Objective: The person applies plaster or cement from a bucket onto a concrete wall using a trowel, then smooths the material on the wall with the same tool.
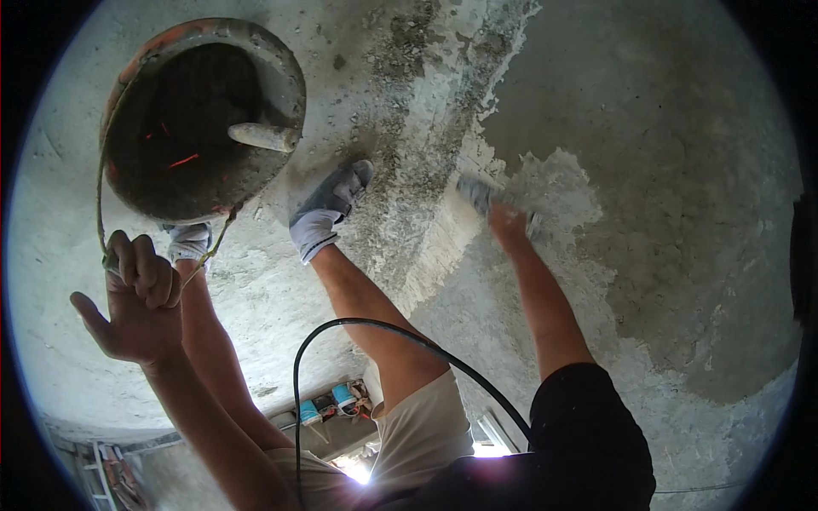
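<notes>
My left hand [145,294] is closed around the thin rope handle [103,183] of a round bucket [294,64], with the thumb stuck out to the side. The bucket hangs tilted toward me, its inside dark and crusted with grey mortar. A pale tool handle [262,136] leans out over its rim; the rest of that tool is hidden inside. My right hand [508,220] grips a grey trowel [475,192] against the lower wall, at the edge of a rough plaster patch [558,183]. Motion smears both the hand and the trowel.
Darker, smoother plaster [630,102] covers the wall on the right. Crumbled mortar [396,111] lies along the wall's foot, close to my shoe [336,192]. A black cable [366,322] loops in front of my body. Blue containers [343,396] and a ladder [104,477] stand behind me.
</notes>
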Demonstrator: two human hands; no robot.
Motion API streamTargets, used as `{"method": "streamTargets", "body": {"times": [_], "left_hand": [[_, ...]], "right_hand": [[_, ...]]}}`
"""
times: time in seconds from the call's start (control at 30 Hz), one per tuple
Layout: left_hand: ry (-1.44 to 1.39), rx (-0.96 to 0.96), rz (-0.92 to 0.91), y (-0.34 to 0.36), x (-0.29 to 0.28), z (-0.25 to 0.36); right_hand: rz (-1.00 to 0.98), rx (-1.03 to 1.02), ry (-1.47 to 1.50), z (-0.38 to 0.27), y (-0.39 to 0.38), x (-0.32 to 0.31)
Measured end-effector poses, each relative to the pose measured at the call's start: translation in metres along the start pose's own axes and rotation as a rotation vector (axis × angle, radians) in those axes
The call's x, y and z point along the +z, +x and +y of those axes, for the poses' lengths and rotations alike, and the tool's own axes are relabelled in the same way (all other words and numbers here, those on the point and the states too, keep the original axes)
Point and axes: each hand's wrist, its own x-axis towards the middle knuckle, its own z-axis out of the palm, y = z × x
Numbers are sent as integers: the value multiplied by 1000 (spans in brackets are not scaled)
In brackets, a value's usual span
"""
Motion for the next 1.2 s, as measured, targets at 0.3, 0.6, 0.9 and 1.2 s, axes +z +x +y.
{"method": "streamTargets", "body": {"times": [0.3,0.6,0.9,1.2], "left_hand": [[23,-46,-17,1,1,-10],[-7,-50,-66,6,7,-13],[4,10,-3,-2,-4,-11],[3,15,-44,3,1,-13]], "right_hand": [[816,185,54,72,17,-186],[577,-28,-85,24,65,-39],[520,23,274,42,-37,-97],[74,207,440,45,-47,-50]]}}
